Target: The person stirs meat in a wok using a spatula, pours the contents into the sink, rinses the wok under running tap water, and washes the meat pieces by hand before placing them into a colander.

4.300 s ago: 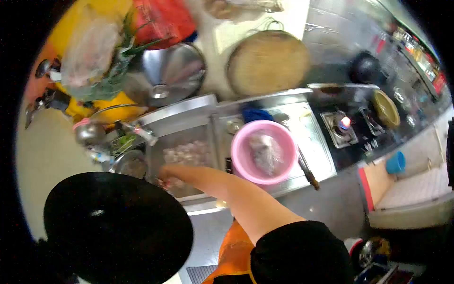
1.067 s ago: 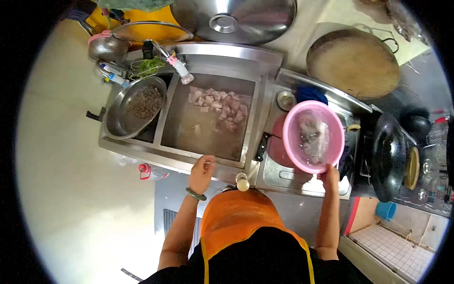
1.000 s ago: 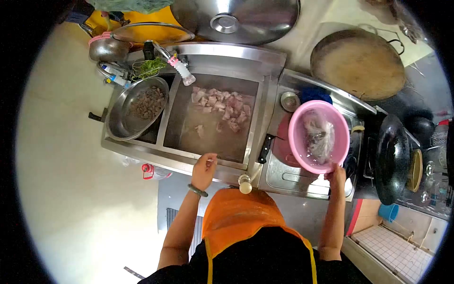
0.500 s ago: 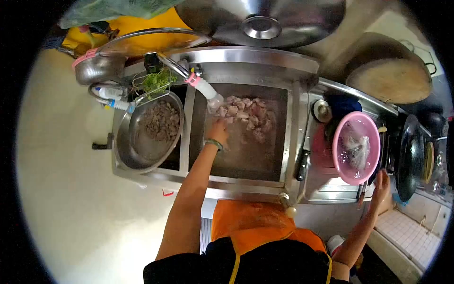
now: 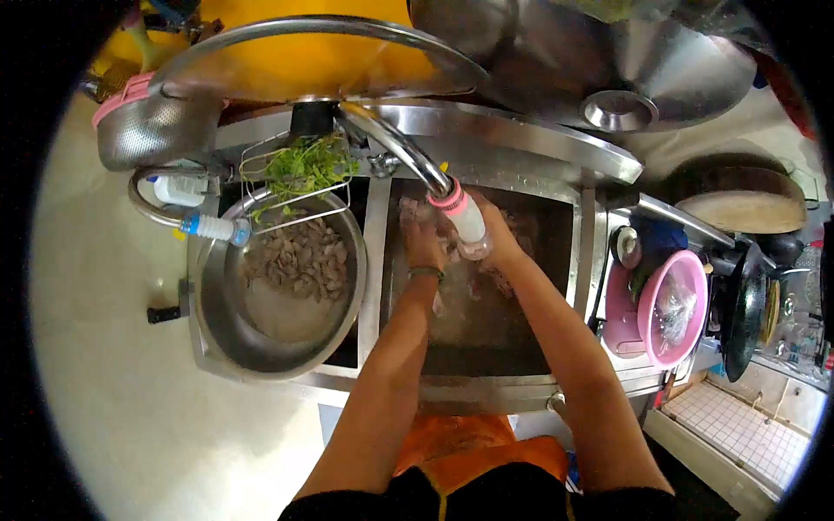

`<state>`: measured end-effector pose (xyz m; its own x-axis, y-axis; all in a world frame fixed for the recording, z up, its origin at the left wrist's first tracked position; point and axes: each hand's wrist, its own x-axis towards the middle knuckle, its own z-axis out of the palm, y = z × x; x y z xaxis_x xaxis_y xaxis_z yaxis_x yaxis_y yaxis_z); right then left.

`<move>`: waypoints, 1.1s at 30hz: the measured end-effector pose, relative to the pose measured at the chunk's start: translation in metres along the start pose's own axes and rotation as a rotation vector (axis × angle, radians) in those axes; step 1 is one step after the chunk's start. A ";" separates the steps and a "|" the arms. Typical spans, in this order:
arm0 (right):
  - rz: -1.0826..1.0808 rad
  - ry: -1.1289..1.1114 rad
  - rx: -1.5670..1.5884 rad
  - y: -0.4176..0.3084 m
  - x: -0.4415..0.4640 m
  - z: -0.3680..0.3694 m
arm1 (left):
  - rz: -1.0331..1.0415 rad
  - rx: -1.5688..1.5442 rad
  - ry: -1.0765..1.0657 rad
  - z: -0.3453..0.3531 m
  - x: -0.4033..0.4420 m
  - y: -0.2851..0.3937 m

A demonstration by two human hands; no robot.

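Observation:
Both my hands are down in the sink basin [image 5: 469,352], among raw meat pieces [image 5: 519,227]. My left hand [image 5: 423,245], with a bracelet at the wrist, has its fingers curled against some of the meat at the basin's left side. My right hand [image 5: 499,239] reaches in from the other side, by the meat. The white faucet nozzle [image 5: 469,224] with a pink ring hangs between my hands and hides part of the right one, so its fingers do not show.
A large steel bowl [image 5: 213,326] of greyish pieces [image 5: 300,260] stands left of the basin, below a wire rack with green herbs [image 5: 304,169]. To the right are a pink tub [image 5: 651,334] holding a plastic bag, a wok [image 5: 741,317] and a round wooden board [image 5: 747,211].
My right hand has come from beside the pink tub into the basin. My left hand stays at the meat. The view has shifted and moved closer to the sink.

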<state>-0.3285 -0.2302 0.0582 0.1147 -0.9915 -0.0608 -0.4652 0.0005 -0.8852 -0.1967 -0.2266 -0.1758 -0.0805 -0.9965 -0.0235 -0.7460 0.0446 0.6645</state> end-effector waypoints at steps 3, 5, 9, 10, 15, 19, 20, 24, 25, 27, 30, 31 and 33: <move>-0.541 0.214 -0.197 -0.011 0.059 0.010 | 0.082 0.403 0.002 -0.005 -0.018 -0.005; -0.615 0.143 -0.292 0.003 0.089 0.019 | -0.051 0.301 -0.066 -0.030 -0.037 0.002; -0.503 -0.067 -0.204 -0.019 0.070 0.004 | -0.109 0.160 -0.149 -0.034 -0.063 -0.012; -0.476 -0.111 -0.175 -0.024 0.062 0.003 | -0.114 0.130 -0.154 -0.034 -0.067 -0.017; 0.237 0.015 0.712 0.080 -0.025 0.041 | -0.009 0.138 0.130 -0.043 -0.068 0.040; 0.806 0.017 1.508 0.081 -0.068 0.031 | -0.025 -0.299 -0.138 0.033 -0.063 0.056; 0.662 -0.118 1.471 0.099 -0.078 0.027 | -0.086 -0.430 -0.232 0.050 -0.064 0.058; 0.380 -0.197 0.235 0.050 -0.065 -0.005 | -0.210 -0.696 -0.337 0.083 -0.067 0.072; 0.348 -0.150 0.232 0.036 -0.057 -0.012 | -0.224 -0.720 -0.329 0.088 -0.068 0.074; 0.306 0.045 0.039 0.074 -0.058 -0.005 | -0.242 -0.757 -0.294 0.093 -0.070 0.072; 0.000 0.228 -0.308 0.106 -0.051 0.000 | -0.280 -0.796 -0.240 0.090 -0.070 0.066; -0.140 0.282 -0.440 0.113 -0.048 0.001 | -0.303 -0.811 -0.220 0.090 -0.070 0.059; -0.155 0.257 -0.675 0.161 -0.051 0.021 | -0.360 -0.849 -0.177 0.090 -0.075 0.035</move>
<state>-0.3914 -0.1766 -0.0910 0.0522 -0.9730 0.2250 -0.9088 -0.1397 -0.3932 -0.2764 -0.1436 -0.2182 -0.0907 -0.9119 -0.4004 -0.0193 -0.4003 0.9162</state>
